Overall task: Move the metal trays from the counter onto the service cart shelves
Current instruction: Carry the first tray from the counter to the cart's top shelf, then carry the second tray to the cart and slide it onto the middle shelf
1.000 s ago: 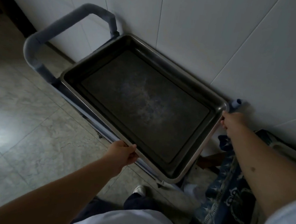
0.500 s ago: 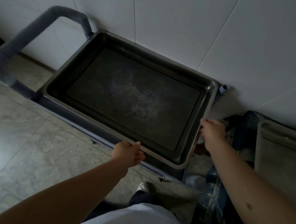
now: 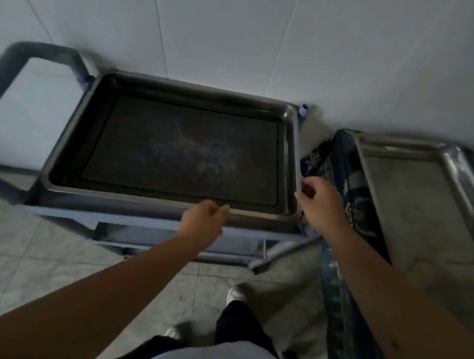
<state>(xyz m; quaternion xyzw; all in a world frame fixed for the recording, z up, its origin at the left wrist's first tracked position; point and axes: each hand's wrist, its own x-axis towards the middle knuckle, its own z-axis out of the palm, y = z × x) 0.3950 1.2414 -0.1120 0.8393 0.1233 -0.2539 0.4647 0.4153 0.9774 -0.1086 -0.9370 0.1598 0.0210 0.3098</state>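
Wall point(image 3: 245, 34) tight behind cart point(image 3: 137, 221), counter point(image 3: 354, 250) right, floor point(image 3: 2, 257) open

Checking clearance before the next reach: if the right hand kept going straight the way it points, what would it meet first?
Probably the right-end rim of the tray on the cart; the right hand sits right beside it, though contact is unclear.

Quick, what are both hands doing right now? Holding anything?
Left hand: at the near rim of the dark tray, fingers loose, holding nothing.
Right hand: beside the tray's right corner, fingers curled; whether it grips cannot be told.
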